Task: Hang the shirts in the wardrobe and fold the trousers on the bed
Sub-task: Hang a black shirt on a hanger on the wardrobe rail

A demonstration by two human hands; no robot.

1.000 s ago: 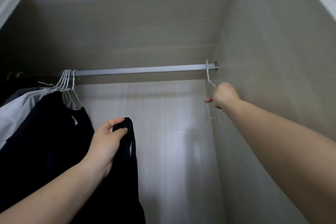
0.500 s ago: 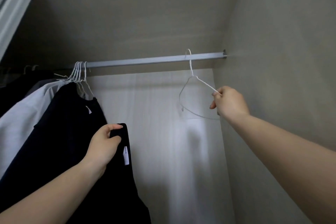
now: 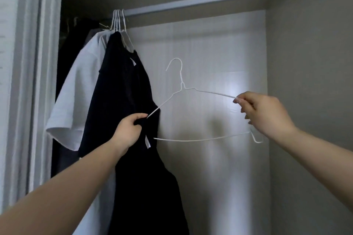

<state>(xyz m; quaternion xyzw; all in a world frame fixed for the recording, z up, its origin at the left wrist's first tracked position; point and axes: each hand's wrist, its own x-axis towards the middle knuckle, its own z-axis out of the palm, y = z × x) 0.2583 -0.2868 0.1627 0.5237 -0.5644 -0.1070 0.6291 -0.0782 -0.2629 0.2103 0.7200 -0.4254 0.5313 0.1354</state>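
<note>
My right hand [image 3: 265,113] grips the right end of a white wire hanger [image 3: 181,84], which hangs free in the air below the wardrobe rail [image 3: 200,0]. The hanger's left end reaches into the neck of a black shirt [image 3: 150,187] that my left hand [image 3: 128,129] holds by its collar. The shirt hangs down from my left hand in front of the clothes on the rail.
Several white hangers [image 3: 118,19] with a black shirt [image 3: 118,74], a white shirt [image 3: 76,91] and darker clothes fill the rail's left end. A sliding door frame [image 3: 32,82] stands at the left. The wardrobe's side wall [image 3: 309,101] is at the right.
My right hand took the wire hanger off the rail and brought it down and left. The hanger's left end now meets the collar of the black shirt in my left hand. The view dropped lower.
</note>
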